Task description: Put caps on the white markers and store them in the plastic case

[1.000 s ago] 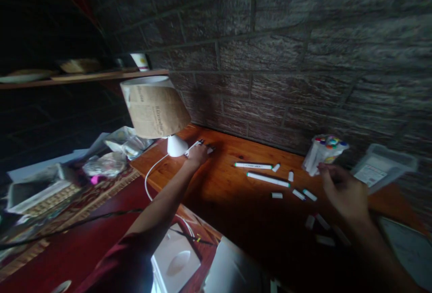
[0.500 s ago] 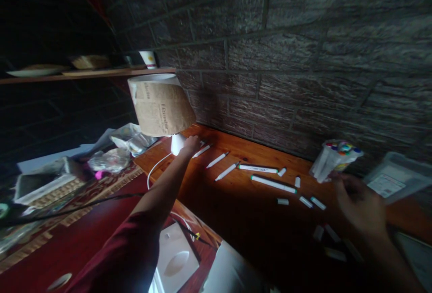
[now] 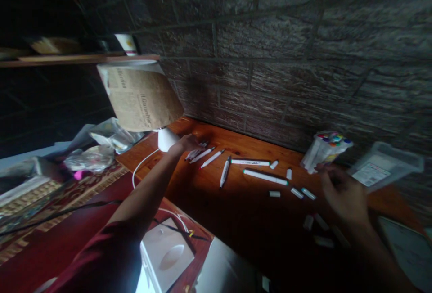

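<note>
My left hand (image 3: pixel 189 142) reaches over the wooden tabletop beside the lamp base, its fingers at a few uncapped markers (image 3: pixel 193 153); its grip is partly hidden. To its right lie more uncapped white markers, one with a red end (image 3: pixel 212 159) and one set at a steeper angle (image 3: pixel 224 173). Two green-ended markers (image 3: pixel 265 177) lie farther right, near several loose caps (image 3: pixel 274 194). Thumb and fingers of my right hand (image 3: pixel 344 191) are pinched together in front of a clear holder of colourful-topped markers (image 3: pixel 326 151); what they hold is too small to tell.
A table lamp (image 3: pixel 143 99) with a newsprint shade stands at the left end, its white cord trailing forward. A clear plastic box (image 3: pixel 388 167) sits at the right by the brick wall. Below left are a white box (image 3: pixel 168 252), wrapped packets and a basket.
My left hand drew left towards the lamp base, uncovering uncapped markers, then came back over the ones nearest the lamp. One marker has turned steeper. My right hand keeps its pinch by the holder.
</note>
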`<move>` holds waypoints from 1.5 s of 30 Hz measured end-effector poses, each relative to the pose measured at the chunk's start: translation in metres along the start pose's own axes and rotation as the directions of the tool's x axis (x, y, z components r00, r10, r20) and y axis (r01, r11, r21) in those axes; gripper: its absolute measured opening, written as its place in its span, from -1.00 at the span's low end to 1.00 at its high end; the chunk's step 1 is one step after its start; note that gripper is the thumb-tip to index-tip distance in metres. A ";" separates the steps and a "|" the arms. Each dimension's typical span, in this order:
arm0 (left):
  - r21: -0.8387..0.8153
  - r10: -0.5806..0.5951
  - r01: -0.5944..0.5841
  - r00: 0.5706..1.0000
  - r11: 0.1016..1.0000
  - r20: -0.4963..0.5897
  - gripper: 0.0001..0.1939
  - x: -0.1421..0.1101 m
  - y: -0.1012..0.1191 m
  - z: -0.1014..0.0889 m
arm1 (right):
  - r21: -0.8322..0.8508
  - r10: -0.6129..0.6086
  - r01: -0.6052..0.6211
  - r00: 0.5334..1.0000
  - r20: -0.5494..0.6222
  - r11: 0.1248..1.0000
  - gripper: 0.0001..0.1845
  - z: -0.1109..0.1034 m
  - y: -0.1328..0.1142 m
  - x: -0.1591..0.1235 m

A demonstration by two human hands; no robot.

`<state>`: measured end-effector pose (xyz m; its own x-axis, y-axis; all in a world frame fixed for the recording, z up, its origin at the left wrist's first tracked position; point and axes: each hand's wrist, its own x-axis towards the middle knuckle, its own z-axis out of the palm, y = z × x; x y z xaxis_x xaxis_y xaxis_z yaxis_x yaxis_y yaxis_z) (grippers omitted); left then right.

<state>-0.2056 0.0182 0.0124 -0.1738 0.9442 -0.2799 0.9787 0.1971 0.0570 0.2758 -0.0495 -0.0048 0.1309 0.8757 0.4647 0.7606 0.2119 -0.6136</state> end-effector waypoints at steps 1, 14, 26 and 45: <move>-0.005 0.025 -0.025 1.000 1.000 -0.001 -0.67 -0.005 0.005 0.001 | -0.001 -0.006 0.006 1.000 -0.001 1.000 -0.49 0.000 -0.001 0.000; -0.170 0.322 -0.318 0.947 0.933 -0.001 -0.59 -0.062 0.052 0.015 | 0.039 -0.136 0.133 0.985 0.108 0.990 -0.60 0.013 -0.013 -0.010; -0.080 0.376 -0.408 0.889 0.909 -0.261 -0.61 -0.069 0.089 0.014 | 0.051 -0.409 0.427 0.816 0.409 0.903 -0.81 0.048 -0.028 -0.010; -0.225 0.663 -0.686 0.727 0.692 -0.177 -0.73 -0.027 0.175 -0.011 | 0.512 -0.198 0.088 0.966 0.164 0.854 -0.73 -0.060 -0.016 0.018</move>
<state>-0.0308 0.0297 0.0409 0.5032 0.8641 0.0037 0.7723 -0.4517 0.4467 0.3040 -0.0630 0.0522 -0.1280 0.8755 0.4660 0.3358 0.4803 -0.8103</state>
